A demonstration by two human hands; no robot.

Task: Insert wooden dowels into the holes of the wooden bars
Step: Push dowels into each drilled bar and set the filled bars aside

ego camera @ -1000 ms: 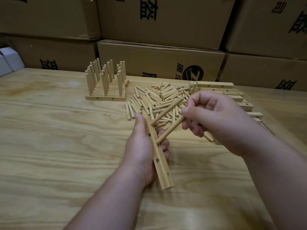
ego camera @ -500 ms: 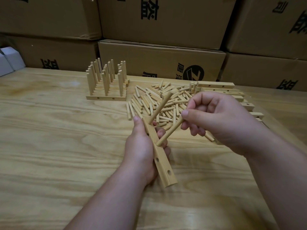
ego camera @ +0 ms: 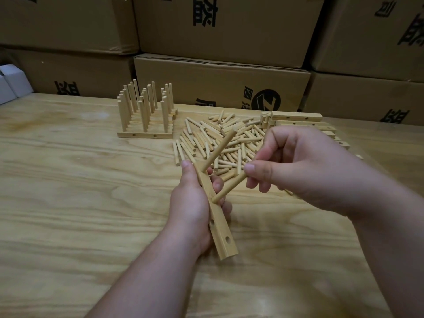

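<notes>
Above the tabletop point(ego camera: 68, 203), near its middle, the left hand point(ego camera: 190, 210) grips a bar point(ego camera: 216, 216), thumb along its left edge and fingers curled round behind. The bar runs from the thumb tip down and to the right, its near end clear of the wood below. One dowel point(ego camera: 219, 150) already stands in the bar's far hole, leaning up and to the right. Two open holes show on the lower stretch of the bar.

The right hand point(ego camera: 305, 166) pinches a second dowel point(ego camera: 229, 188) between thumb and fingertips at its upper end. This dowel slants down to the left, and its lower tip meets the bar just below the seated one, beside the left fingers; whether it has entered a hole cannot be told.

Behind the hands lies a loose pile point(ego camera: 218, 138) of dowels, spread across the tabletop. To its right, partly hidden by the right hand, is a stack of bars point(ego camera: 298, 118) lying flat, side holes showing. To the left of the pile stand finished bars point(ego camera: 144, 125), set side by side with rows of dowels upright.

Cardboard boxes point(ego camera: 220, 83) with black print are stacked along the back. White boxes point(ego camera: 12, 86) sit at the far left edge.
</notes>
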